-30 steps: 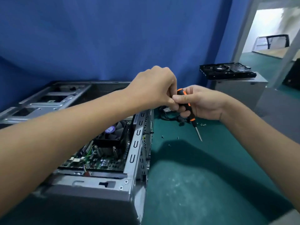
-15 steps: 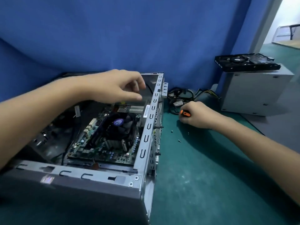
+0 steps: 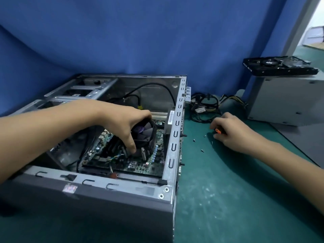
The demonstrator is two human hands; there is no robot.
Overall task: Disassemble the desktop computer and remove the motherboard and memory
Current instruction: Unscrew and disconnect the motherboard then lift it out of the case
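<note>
An open grey computer case (image 3: 171,151) lies on its side on the green mat. Inside it sits the green motherboard (image 3: 140,165) with a black CPU cooler fan (image 3: 145,135) on top. My left hand (image 3: 122,123) reaches into the case and grips the cooler, thumb down its front side and fingers over the top. My right hand (image 3: 231,132) rests on the mat to the right of the case, closed around an orange and black screwdriver (image 3: 218,131). Most of the screwdriver is hidden in my fist. Memory sticks are not clearly visible.
Several small loose screws (image 3: 202,150) lie on the mat between the case and my right hand. A bundle of black cables (image 3: 203,109) lies behind them. A grey metal box (image 3: 284,99) at the right carries a black drive (image 3: 278,65). A blue curtain hangs behind.
My left hand left the screwdriver, went into the case and took hold of the CPU cooler. My right hand lowered the screwdriver to the mat. The view shifted left and down.
</note>
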